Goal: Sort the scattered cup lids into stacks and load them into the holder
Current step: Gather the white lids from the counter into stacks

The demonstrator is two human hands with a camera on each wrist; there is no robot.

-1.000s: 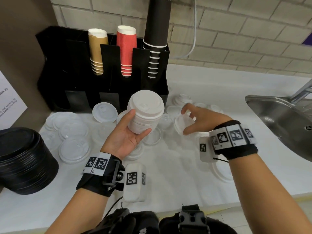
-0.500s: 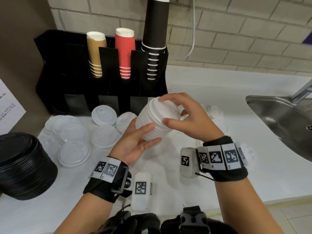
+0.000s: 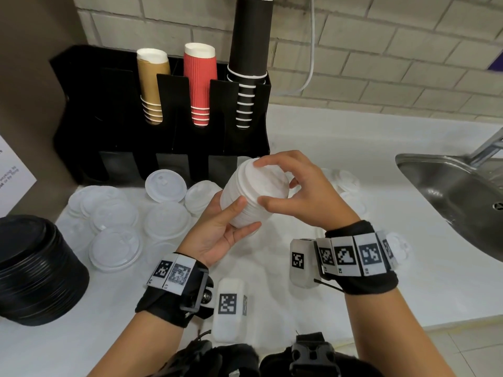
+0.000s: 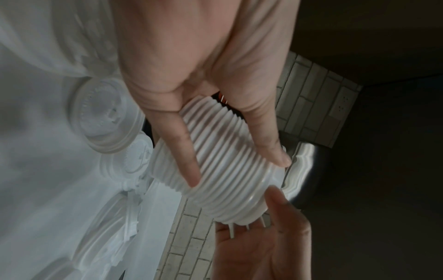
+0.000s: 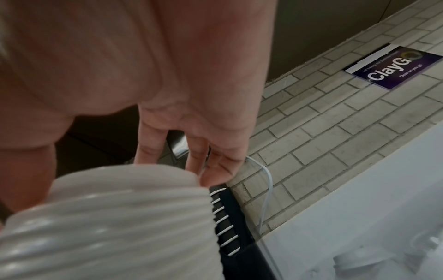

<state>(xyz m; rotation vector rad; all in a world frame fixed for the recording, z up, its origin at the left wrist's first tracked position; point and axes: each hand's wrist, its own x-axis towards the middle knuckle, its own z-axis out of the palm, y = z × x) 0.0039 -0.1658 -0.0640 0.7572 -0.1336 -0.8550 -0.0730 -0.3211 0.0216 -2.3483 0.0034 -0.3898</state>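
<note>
We gripped the stack of white lids [image 3: 254, 195] above the counter [image 3: 340, 164]: left hand [image 3: 217, 235] round its side, right hand [image 3: 302, 191] on its top, axis tilted up-right, just before the holder [image 3: 174, 148].

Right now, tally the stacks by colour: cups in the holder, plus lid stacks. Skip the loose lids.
brown cup stack, in the holder: 1
red cup stack, in the holder: 1
black cup stack, in the holder: 1
white lid stack, held by the left hand and right hand: 1
black lid stack, on the counter: 1
Total: 5
</note>
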